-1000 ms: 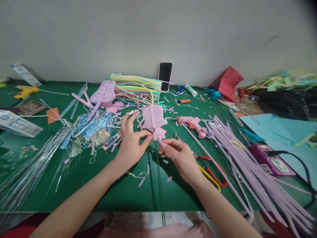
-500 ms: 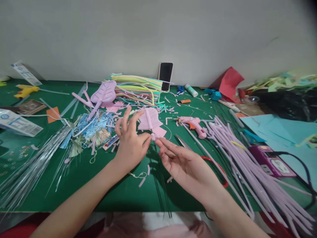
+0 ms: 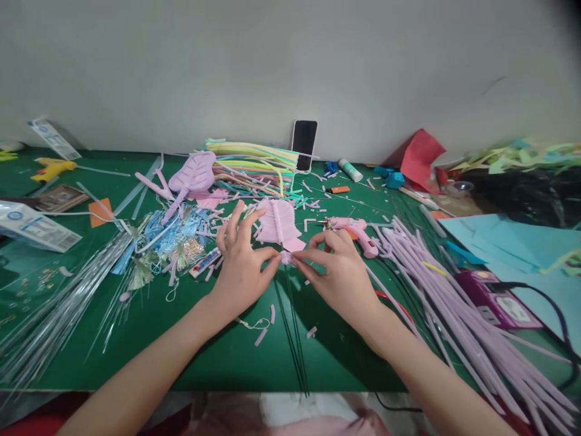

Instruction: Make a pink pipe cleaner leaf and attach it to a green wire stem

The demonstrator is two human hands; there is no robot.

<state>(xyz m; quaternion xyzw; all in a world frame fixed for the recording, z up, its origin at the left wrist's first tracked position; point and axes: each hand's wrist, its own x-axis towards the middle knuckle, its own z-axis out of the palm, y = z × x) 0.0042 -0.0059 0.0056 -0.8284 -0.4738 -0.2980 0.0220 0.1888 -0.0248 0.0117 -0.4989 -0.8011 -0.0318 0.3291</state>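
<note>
Between my two hands is a small lilac flower-like piece (image 3: pixel 285 257) with thin dark wires (image 3: pixel 293 333) running from it toward the table's front edge. My left hand (image 3: pixel 242 257) pinches its left side between thumb and forefinger, the other fingers raised. From the right, my right hand (image 3: pixel 338 263) pinches the opposite side with thumb and fingertips. Just beyond the fingertips lie a ribbed lilac leaf-shaped piece (image 3: pixel 276 219) and a pink paper square (image 3: pixel 294 244). A pink glue gun (image 3: pixel 354 230) rests behind my right hand.
Lilac pipe cleaners (image 3: pixel 445 303) spread across the right, near a purple box (image 3: pixel 497 300) with a cable. Silvery wires (image 3: pixel 72 309) and blue tassels (image 3: pixel 175 227) lie left. Multicoloured pipe cleaners (image 3: pixel 254 160) and a phone (image 3: pixel 304 145) are at the back. A yellow glue gun (image 3: pixel 52 169) is far left.
My right hand has turned from palm-up to knuckles-up and now pinches the lilac piece from the right. The left hand keeps its pinch. The view has shifted slightly.
</note>
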